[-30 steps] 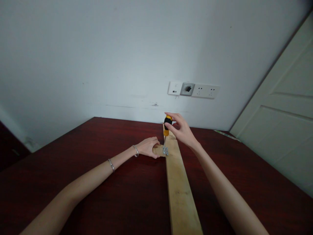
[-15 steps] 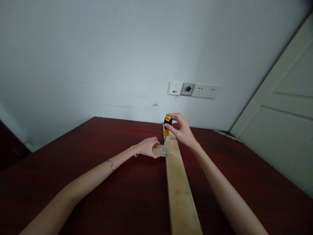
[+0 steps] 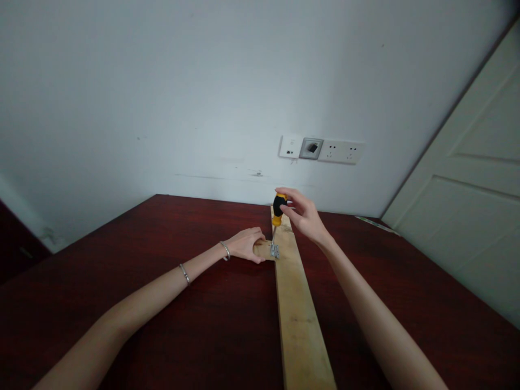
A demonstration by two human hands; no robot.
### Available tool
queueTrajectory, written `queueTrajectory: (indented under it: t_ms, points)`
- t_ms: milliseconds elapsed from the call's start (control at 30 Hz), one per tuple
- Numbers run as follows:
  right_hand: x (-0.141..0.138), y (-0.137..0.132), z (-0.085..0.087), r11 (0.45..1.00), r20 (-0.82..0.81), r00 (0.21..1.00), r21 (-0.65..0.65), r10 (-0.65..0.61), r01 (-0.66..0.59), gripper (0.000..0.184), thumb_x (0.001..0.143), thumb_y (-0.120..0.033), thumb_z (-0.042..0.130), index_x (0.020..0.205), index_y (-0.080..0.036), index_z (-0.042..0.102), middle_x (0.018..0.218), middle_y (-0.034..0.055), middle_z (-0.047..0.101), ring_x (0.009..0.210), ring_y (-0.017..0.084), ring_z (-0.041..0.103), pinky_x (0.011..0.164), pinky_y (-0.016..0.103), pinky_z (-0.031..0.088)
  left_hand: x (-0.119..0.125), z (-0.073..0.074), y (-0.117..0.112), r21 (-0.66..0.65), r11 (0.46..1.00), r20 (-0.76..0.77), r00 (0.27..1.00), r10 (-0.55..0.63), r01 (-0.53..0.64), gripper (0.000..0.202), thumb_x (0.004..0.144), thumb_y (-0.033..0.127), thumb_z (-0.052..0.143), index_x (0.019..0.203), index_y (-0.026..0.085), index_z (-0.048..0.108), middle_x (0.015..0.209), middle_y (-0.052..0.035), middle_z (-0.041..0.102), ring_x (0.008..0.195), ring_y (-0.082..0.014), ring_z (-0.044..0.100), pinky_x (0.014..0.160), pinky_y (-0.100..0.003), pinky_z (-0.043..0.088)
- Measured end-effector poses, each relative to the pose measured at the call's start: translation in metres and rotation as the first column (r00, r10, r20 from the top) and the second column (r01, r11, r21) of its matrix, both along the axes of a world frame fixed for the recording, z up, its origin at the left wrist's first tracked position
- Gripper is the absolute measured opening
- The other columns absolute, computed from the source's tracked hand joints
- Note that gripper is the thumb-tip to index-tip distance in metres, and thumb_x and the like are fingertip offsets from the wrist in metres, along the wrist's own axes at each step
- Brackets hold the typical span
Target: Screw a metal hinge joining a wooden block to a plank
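A long pale wooden plank [image 3: 298, 314] lies on the dark red table [image 3: 203, 325], running away from me. A small wooden block [image 3: 264, 249] butts against its left side, joined by a small metal hinge [image 3: 275, 251]. My left hand [image 3: 244, 245] rests closed on the block, pressing it down. My right hand [image 3: 303, 216] grips the black and yellow handle of a screwdriver [image 3: 277, 210] with its fingertips. The screwdriver stands almost upright with its tip on the hinge.
A white wall stands just behind the table, with a row of sockets [image 3: 320, 149]. A white door [image 3: 471, 211] is at the right. A thin pale strip [image 3: 376, 223] lies at the table's far right edge.
My right hand's fingers have shifted around the screwdriver handle, turning it in place. The left hand, block and plank have stayed still.
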State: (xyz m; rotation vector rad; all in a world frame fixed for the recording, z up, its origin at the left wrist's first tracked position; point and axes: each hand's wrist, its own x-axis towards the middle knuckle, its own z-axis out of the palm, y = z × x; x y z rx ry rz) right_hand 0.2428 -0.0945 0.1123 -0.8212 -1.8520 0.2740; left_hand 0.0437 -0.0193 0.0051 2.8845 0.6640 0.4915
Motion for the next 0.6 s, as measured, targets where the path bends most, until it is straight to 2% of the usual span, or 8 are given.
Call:
queueTrajectory:
  t_ms: [100,200,267,400,467,533,600]
  points:
    - [0.002,0.0017,-0.0009,1.0,-0.008,1.0,0.013,-0.008,0.008,0.03,0.085,-0.028,0.056,0.116,-0.029,0.06,0.117,0.005,0.06,0.106,0.021,0.057,0.088,0.038,0.05,-0.0002,0.0004,-0.0001,0.001,1.0,-0.003,1.0,-0.003,0.003,0.054,0.061,0.049,0.073,0.1,0.014,0.059,0.093,-0.0055,0.055,0.083,-0.0204,0.054,0.077,-0.031,0.045]
    - [-0.0005,0.0014,-0.0012,0.994,0.001,0.996,0.058,-0.095,0.095,0.028,0.08,-0.033,0.064,0.107,-0.028,0.063,0.107,0.0059,0.057,0.099,0.021,0.057,0.081,0.036,0.052,-0.0004,0.0013,-0.0001,-0.002,1.0,-0.007,1.0,-0.004,0.004,0.055,0.061,0.049,0.074,0.1,0.014,0.059,0.093,-0.0057,0.055,0.083,-0.0203,0.054,0.076,-0.03,0.045]
    - [-0.0017,-0.0003,0.0,0.991,0.022,0.992,0.06,-0.122,0.12,0.031,0.079,-0.035,0.066,0.108,-0.028,0.062,0.105,0.0062,0.054,0.1,0.021,0.055,0.08,0.035,0.052,-0.0004,0.0018,-0.0001,-0.005,1.0,-0.011,1.0,-0.002,0.002,0.055,0.061,0.05,0.074,0.1,0.014,0.059,0.093,-0.0057,0.054,0.083,-0.0202,0.054,0.075,-0.03,0.044]
    - [0.0025,-0.003,0.0041,1.0,0.075,0.997,0.022,-0.009,0.007,0.037,0.086,-0.029,0.055,0.122,-0.031,0.057,0.121,0.0066,0.051,0.113,0.022,0.051,0.083,0.035,0.051,-0.0002,0.0016,-0.0001,0.007,1.0,-0.017,1.0,-0.001,0.001,0.055,0.061,0.05,0.073,0.1,0.014,0.059,0.093,-0.0056,0.055,0.082,-0.0204,0.054,0.076,-0.03,0.045]
    - [0.006,-0.0022,0.0048,0.998,0.081,0.995,0.009,0.055,-0.056,0.037,0.088,-0.025,0.051,0.124,-0.031,0.056,0.123,0.0058,0.054,0.114,0.021,0.052,0.085,0.035,0.05,-0.0002,0.001,0.0,0.013,1.0,-0.013,1.0,-0.006,0.006,0.055,0.061,0.051,0.073,0.1,0.013,0.06,0.092,-0.0058,0.055,0.082,-0.0204,0.054,0.076,-0.031,0.045]
    - [0.0079,0.0001,0.0031,0.998,0.069,0.996,0.019,0.058,-0.059,0.037,0.088,-0.024,0.052,0.124,-0.03,0.056,0.12,0.0056,0.057,0.109,0.021,0.054,0.083,0.035,0.051,-0.0002,0.0006,0.0003,0.016,1.0,-0.004,1.0,-0.012,0.012,0.055,0.062,0.051,0.073,0.1,0.013,0.06,0.092,-0.0061,0.055,0.082,-0.0203,0.054,0.076,-0.031,0.045]
    - [0.0075,0.0028,-0.0005,0.999,0.036,0.999,0.051,0.007,-0.009,0.036,0.086,-0.028,0.057,0.122,-0.029,0.056,0.117,0.0059,0.058,0.102,0.02,0.057,0.078,0.033,0.051,-0.0003,0.0005,0.0005,0.013,1.0,-0.003,1.0,-0.013,0.013,0.056,0.062,0.051,0.073,0.1,0.013,0.059,0.093,-0.0062,0.055,0.081,-0.0202,0.054,0.075,-0.031,0.045]
